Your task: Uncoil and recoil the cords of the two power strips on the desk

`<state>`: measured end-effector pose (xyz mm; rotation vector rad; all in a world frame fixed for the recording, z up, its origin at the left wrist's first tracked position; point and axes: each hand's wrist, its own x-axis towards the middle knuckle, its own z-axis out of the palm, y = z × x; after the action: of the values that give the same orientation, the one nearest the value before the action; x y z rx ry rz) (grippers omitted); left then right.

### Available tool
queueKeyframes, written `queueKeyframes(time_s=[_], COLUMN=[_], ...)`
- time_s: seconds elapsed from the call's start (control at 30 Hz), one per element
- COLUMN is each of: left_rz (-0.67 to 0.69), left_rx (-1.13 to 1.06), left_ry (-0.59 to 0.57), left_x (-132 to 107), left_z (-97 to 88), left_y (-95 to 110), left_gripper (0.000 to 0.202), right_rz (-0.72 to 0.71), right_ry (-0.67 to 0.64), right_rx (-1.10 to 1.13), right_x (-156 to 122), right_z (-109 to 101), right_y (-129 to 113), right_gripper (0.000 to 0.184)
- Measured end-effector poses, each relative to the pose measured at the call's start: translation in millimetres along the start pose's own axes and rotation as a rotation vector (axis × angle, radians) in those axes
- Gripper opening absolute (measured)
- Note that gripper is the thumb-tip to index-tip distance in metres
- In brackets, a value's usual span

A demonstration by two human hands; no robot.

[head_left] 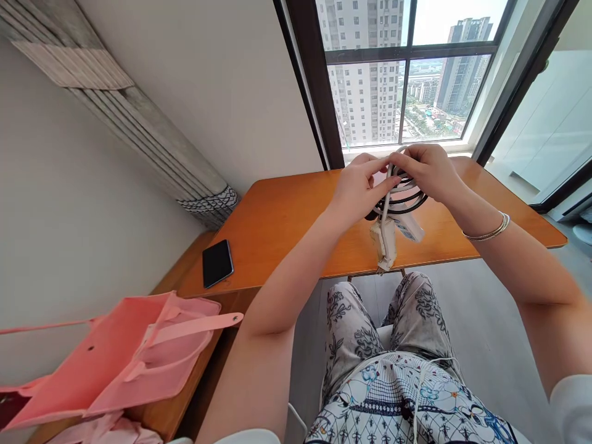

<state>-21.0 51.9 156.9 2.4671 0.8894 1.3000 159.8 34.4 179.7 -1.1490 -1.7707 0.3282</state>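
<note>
Both my hands are raised over the far part of an orange wooden table (287,216). My right hand (430,171) grips a coil of black and white cable (401,198), fingers wrapped over its top. My left hand (358,188) pinches the same coil from the left, thumb and fingers pressed on the loops. A white cord (385,216) drops from the coil to a whitish power strip (385,243) hanging below it, near the table's front edge. A second pale block (409,228) shows beside it. A silver bangle (490,231) sits on my right wrist.
A black phone (217,263) lies face down at the table's near left corner. A pink tote bag (124,357) rests on a lower wooden surface at left. A rolled grey mat (139,123) leans along the wall. A window (407,74) lies behind the table; my patterned lap (393,370) is below.
</note>
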Motion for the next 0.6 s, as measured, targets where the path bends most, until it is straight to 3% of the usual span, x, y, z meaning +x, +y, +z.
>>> queueKeyframes(time_s=[0.2, 0.43, 0.6], left_rz=[0.037, 0.084, 0.112], left_rx=[0.221, 0.288, 0.281], left_ry=[-0.044, -0.006, 0.025], left_x=[1, -7, -9], left_z=[1.5, -5.8, -4.4], left_y=[4, 3, 0], left_gripper=[0.019, 0.021, 0.025], right_rz=[-0.065, -0.222, -0.336], right_ry=[0.000, -0.212, -0.022], right_rx=[-0.092, -0.048, -0.228], right_x=[-5, -11, -26], right_z=[3, -7, -4], right_y=[-9, -3, 8], right_gripper=[0.039, 0.021, 0.019])
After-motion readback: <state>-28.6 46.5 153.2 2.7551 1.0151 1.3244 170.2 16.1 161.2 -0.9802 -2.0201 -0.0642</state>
